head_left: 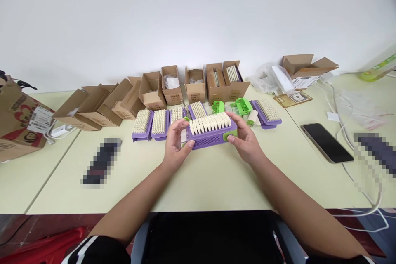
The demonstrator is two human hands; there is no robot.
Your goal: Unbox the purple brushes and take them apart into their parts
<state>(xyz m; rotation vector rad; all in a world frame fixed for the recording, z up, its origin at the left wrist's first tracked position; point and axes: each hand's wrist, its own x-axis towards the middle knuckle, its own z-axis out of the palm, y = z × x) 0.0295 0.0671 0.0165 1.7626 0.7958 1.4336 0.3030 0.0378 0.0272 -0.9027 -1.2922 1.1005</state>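
Observation:
Between my two hands, just above the table, is a purple brush (210,137) with rows of cream bristle tufts facing up and a green end piece. My left hand (177,142) grips its left end, thumb along the front side. My right hand (244,138) closes round the right end, with the thumb on a green round part. Behind it lie more purple bristle pieces, among them a brush head (141,123) at the left and another brush head (267,111) at the right. Green plastic parts (241,106) and a white roller (253,117) are near my right fingers.
Several open cardboard boxes (153,90) line the wall. A large printed carton (23,119) stands at the left. To the right are clear plastic bags (267,79), a phone case (292,98), a black phone (327,142) and white cables (379,198). The table's front edge runs below my forearms.

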